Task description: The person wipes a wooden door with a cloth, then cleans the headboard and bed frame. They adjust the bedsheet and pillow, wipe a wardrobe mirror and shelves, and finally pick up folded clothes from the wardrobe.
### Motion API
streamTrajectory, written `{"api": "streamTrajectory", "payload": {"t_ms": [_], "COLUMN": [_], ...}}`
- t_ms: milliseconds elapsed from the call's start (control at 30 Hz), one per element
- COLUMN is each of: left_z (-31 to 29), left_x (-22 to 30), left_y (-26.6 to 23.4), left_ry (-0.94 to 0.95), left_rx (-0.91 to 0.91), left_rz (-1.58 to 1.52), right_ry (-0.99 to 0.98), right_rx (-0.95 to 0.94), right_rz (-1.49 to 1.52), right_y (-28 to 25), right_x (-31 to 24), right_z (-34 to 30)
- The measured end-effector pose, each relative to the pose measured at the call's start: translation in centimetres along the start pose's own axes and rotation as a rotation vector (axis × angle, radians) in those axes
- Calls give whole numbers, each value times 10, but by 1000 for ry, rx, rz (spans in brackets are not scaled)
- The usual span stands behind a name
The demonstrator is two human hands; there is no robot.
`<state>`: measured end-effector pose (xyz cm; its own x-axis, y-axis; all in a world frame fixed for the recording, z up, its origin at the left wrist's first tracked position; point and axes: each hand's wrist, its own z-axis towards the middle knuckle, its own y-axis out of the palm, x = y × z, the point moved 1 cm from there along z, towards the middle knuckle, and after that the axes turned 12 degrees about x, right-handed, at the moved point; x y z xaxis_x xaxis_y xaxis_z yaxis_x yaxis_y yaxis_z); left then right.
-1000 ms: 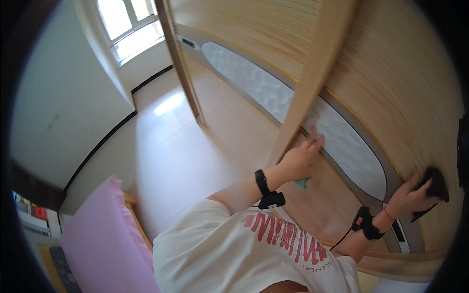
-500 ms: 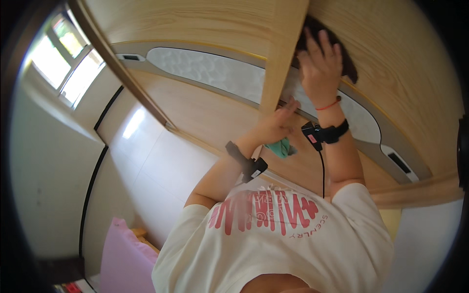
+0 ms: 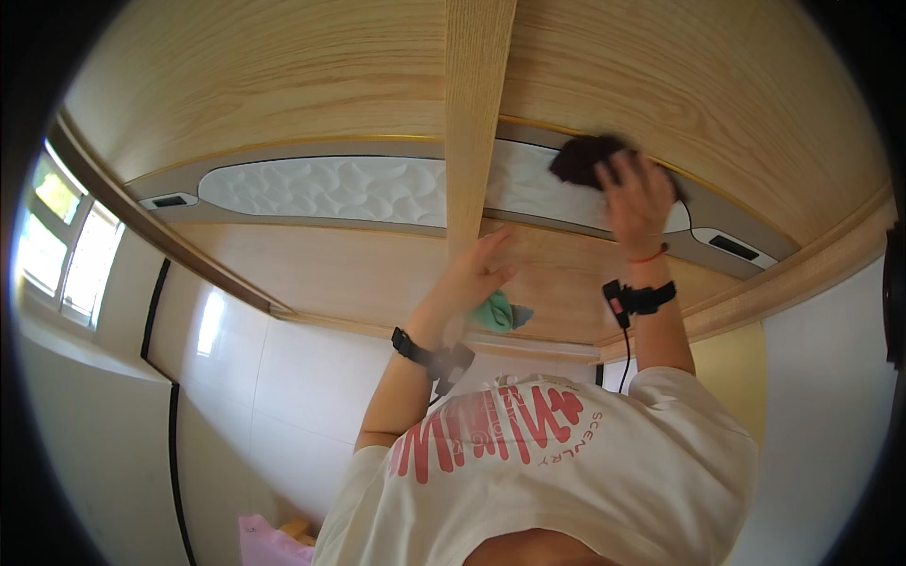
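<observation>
My right hand (image 3: 640, 200) presses a dark brown cloth (image 3: 590, 158) against the white patterned panel (image 3: 528, 184) of a wooden headboard-like board. Motion blurs its fingers a little, and they lie over the cloth. To the left, my left hand (image 3: 477, 269) is beside the lower part of a pale wooden post (image 3: 472, 123), fingers stretched out and apart. Just below that hand a green cloth (image 3: 493, 313) with a greyish end rests on the light wood surface; the hand partly covers it.
Wood-grain boards (image 3: 283, 75) rise behind the panel strip. Small dark-faced inserts (image 3: 734, 247) sit at both strip ends. A long wooden rail (image 3: 198, 250) runs at the left, near a window (image 3: 71, 236). Pink fabric (image 3: 269, 540) shows at lower left, above white floor tiles (image 3: 302, 396).
My right hand has brought the dark cloth down from the upper wood board onto the white panel. The view has turned and shifted; my left hand stays near the post and green cloth.
</observation>
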<state>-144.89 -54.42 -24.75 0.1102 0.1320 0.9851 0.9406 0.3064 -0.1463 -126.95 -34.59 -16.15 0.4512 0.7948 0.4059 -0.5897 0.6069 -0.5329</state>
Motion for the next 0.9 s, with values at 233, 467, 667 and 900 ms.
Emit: {"api": "streamTrajectory", "payload": {"t_ms": [233, 467, 667, 900], "left_z": [14, 25, 33, 32], "left_x": [-45, -40, -32, -45], "left_y": [27, 77, 86, 93], "left_ry": [12, -43, -66, -100], "left_rx": [79, 98, 145, 131], "left_rz": [-23, -126, -41, -32], "right_ry": [279, -11, -2, 123], "right_rx": [327, 64, 13, 210], "right_rz": [158, 555, 361, 157], "right_y": [54, 60, 67, 69], "right_x": [5, -41, 13, 64], "right_z": [-8, -35, -82, -81]}}
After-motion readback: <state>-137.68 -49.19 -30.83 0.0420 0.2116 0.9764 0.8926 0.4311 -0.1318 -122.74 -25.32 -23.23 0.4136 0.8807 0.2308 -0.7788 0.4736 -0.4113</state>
